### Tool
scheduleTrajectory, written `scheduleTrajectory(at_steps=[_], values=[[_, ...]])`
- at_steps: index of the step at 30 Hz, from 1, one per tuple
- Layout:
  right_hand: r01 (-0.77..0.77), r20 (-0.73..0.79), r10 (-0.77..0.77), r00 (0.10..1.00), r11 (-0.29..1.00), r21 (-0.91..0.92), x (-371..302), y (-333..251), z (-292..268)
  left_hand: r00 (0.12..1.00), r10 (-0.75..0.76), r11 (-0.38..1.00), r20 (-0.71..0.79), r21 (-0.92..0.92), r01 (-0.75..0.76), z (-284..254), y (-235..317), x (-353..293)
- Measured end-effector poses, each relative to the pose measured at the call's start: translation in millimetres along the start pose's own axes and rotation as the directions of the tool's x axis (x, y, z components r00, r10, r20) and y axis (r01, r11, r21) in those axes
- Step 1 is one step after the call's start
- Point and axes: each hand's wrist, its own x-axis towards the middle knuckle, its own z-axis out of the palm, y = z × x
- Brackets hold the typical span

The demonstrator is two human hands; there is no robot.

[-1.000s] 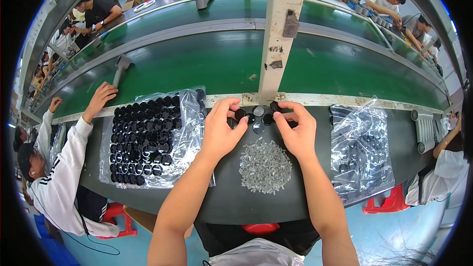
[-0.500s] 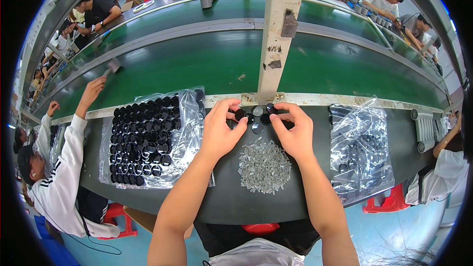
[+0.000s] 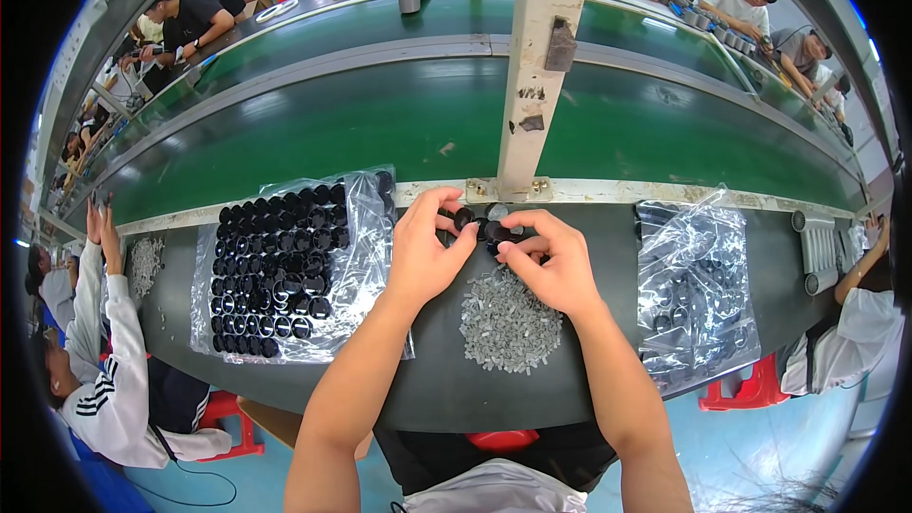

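Observation:
My left hand (image 3: 425,245) pinches a glossy black round cap (image 3: 464,218) between thumb and fingers, just in front of the post's foot. Close beside it, my right hand (image 3: 555,266) has thumb and fingers closed on another black round cap (image 3: 496,232). Between the hands, a grey-clear disc (image 3: 497,212) lies on the table, with more dark caps partly hidden by my fingers. Below my fingertips sits a heap of small grey, translucent pieces (image 3: 510,323). Left of my left hand, many black caps (image 3: 275,271) are laid out in rows on a clear plastic bag.
A second clear bag with dark caps (image 3: 698,294) lies to the right. Behind the table's metal rim runs a green conveyor belt (image 3: 361,133), with an upright white post (image 3: 532,85) in front of it. Co-workers sit at left and right; grey cylinders (image 3: 819,252) stand at far right.
My right hand has moved left, toward my left hand, which has stayed in place. The co-worker on the left has drawn an arm back from the belt.

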Motion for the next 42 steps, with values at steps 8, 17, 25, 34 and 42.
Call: scheduleTrajectory(at_steps=[8,17,25,34,42], values=[[0.014,0.001,-0.014,1.000,1.000,-0.024,0.4,1.6,-0.1,1.000,-0.028,1.000,0.008,-0.009,0.028,-0.4,2.1,0.0],[-0.075,-0.154,0.078,0.985,0.997,0.028,3.0,7.4,-4.6,0.999,-0.050,0.997,-0.006,-0.053,0.050,0.3,-0.5,-0.5],[-0.050,-0.298,0.007,0.955,0.989,-0.137,8.6,15.5,-7.7,0.998,-0.070,0.996,-0.005,-0.057,0.070,0.6,-1.2,-0.3],[-0.055,-0.282,0.021,0.959,0.992,-0.114,8.2,14.7,-6.0,0.998,-0.070,0.997,0.005,-0.023,0.070,-0.2,0.5,0.2],[-0.044,-0.272,0.011,0.962,0.992,-0.115,7.2,16.0,-5.4,0.998,-0.067,0.997,0.012,-0.028,0.067,-0.6,1.1,0.2]])
